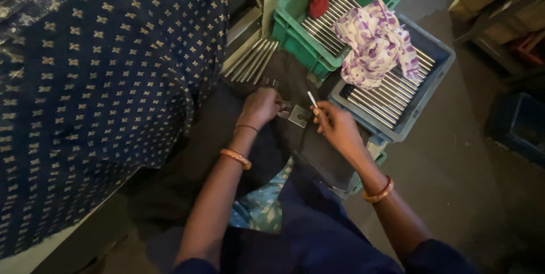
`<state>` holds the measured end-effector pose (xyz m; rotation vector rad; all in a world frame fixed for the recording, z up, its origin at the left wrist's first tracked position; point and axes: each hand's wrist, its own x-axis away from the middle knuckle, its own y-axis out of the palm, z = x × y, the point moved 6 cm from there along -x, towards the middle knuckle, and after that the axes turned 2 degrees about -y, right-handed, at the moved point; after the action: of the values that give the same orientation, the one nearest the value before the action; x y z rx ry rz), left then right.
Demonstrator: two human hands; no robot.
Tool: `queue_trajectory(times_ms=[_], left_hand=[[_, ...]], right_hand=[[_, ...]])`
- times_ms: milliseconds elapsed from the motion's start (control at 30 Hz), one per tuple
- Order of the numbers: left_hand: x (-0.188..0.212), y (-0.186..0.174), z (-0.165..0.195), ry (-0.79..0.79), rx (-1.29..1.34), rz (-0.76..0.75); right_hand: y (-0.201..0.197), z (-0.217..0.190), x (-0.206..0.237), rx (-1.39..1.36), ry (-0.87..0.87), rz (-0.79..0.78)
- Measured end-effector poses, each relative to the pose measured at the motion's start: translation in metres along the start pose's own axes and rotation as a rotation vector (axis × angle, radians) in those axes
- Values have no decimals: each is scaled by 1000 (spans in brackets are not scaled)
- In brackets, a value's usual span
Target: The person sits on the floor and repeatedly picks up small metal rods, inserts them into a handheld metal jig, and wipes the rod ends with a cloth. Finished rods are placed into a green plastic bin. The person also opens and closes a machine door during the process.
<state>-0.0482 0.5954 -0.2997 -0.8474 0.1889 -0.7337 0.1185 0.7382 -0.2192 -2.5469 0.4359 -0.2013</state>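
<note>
At frame centre my left hand (260,108) pinches a square plate (298,116) while my right hand (335,126) grips one rod (312,100) at its hole. I judge much remains: the grey crate (443,58) at upper right looks full of rods.

Grey crate (437,89) and green crate (301,41) crowd ahead; bare floor (454,177) rightward.

Small workshop: plastic crates (346,53) of metal rods (392,95), bare concrete floor (454,155).
</note>
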Motion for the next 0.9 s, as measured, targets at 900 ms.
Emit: queue_trajectory(times_ms=[900], left_hand=[[3,38,39,433,-318,-211]], right_hand=[[10,-10,-2,96,-40,-11]])
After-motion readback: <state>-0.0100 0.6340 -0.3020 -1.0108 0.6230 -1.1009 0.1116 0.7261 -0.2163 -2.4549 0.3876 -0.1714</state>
